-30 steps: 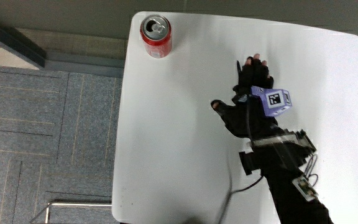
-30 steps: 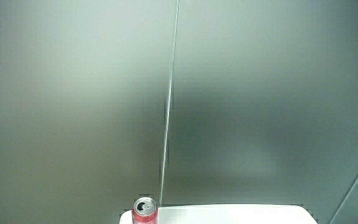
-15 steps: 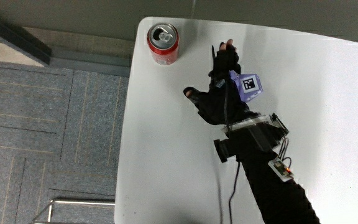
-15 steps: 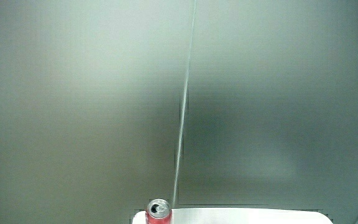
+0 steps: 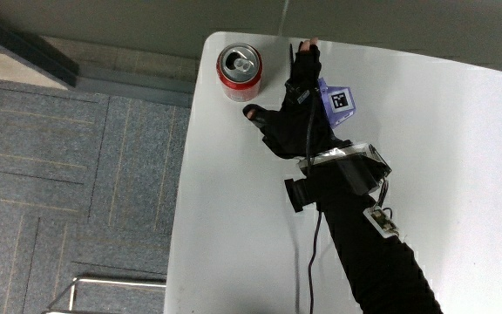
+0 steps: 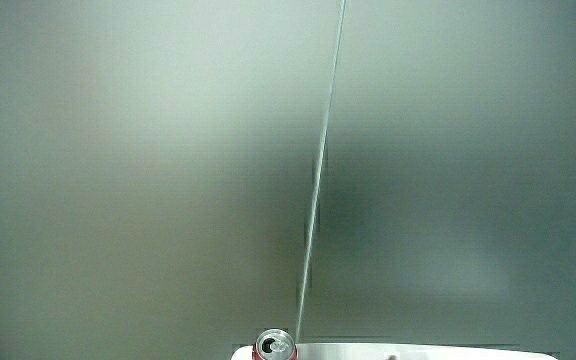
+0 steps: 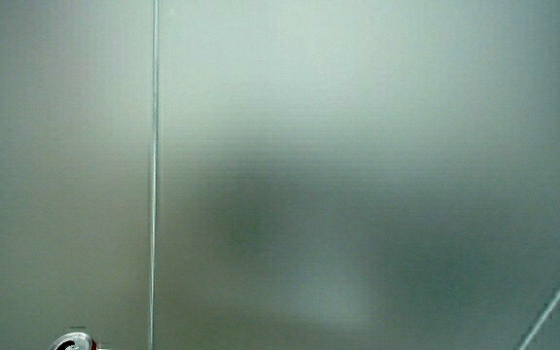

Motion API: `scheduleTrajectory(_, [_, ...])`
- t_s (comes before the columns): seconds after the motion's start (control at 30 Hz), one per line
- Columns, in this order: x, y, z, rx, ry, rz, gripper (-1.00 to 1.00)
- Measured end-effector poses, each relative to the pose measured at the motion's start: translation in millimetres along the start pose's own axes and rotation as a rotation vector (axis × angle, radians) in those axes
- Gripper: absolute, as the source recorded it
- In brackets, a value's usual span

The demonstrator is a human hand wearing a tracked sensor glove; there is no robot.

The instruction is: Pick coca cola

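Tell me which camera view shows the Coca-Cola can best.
The main view: it shows the whole Coca-Cola can from above, standing at the white table's corner beside the hand. The side views mostly show pale wall; only the can's top peeks in, in one barely its rim.
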Motion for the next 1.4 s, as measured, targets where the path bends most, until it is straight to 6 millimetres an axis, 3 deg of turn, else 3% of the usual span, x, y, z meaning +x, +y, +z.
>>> scheduleTrajectory(0.33, [-7.4, 5.8, -7.4, -0.004, 0.036, 0.073, 0.00])
scheduleTrajectory(0.53, [-12.2, 2.4, -10.8, 0.052, -0.019, 0.071, 0.38])
scheduleTrajectory(0.87, [-13.3, -3.4, -10.1, 0.123, 0.061, 0.096, 1.00])
scheduleTrajectory(1.13, [-3.8, -7.8, -4.8, 0.144, 0.050, 0.093, 1.00])
scheduleTrajectory(1.4, [-8.6, -15.4, -1.1, 0.164, 0.100, 0.139, 1.00])
